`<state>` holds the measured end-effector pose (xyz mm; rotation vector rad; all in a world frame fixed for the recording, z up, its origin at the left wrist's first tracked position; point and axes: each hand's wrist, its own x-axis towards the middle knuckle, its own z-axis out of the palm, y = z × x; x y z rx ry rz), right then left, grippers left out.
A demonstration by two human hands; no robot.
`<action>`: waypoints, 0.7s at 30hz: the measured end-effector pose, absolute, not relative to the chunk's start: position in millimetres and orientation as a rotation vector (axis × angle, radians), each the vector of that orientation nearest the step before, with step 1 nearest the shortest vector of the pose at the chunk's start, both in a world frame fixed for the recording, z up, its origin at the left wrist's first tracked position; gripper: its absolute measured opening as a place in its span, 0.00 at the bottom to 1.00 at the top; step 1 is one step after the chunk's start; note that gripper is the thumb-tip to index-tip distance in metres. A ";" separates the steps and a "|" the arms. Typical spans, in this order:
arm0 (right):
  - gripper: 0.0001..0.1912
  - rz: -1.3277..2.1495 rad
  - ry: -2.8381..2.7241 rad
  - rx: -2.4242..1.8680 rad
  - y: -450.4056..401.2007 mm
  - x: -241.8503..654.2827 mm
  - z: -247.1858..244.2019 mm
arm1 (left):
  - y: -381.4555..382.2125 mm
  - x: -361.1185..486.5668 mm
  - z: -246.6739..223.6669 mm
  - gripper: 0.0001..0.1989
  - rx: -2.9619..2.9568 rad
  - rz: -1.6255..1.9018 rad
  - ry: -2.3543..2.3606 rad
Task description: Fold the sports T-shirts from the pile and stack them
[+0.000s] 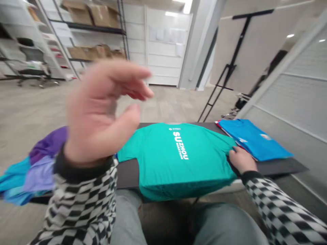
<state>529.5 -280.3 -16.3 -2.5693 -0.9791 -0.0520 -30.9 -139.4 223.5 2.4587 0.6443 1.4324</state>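
Observation:
A green T-shirt with white lettering lies spread across the dark table, its lower part hanging over the near edge. My right hand is closed on the shirt at its right side, by the sleeve. Raised high in front of the camera, my left hand is slightly blurred, with thumb and fingers apart and nothing between them. It hides part of the table's left side and the shirt's left sleeve.
Folded shirts, a blue one on top, lie at the table's right end. Purple and blue clothes are heaped at the left end. Behind stand a shelf with cardboard boxes, a board on a black stand and an office chair.

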 end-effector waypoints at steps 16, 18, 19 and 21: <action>0.38 -0.080 -1.021 -2.552 -268.4 568.5 -48.8 | -1.3 -117.3 46.3 0.20 2.192 0.213 1.972; 0.36 -0.093 -1.047 -2.602 -269.7 563.0 -43.9 | 2.4 -115.5 43.2 0.15 2.200 0.218 1.978; 0.34 -0.092 -1.075 -2.637 -270.6 559.5 -40.9 | 3.8 -114.0 43.2 0.14 2.201 0.223 1.986; 0.33 -0.093 -1.137 -2.704 -272.8 552.2 -34.9 | 5.0 -110.8 45.4 0.12 2.211 0.241 1.996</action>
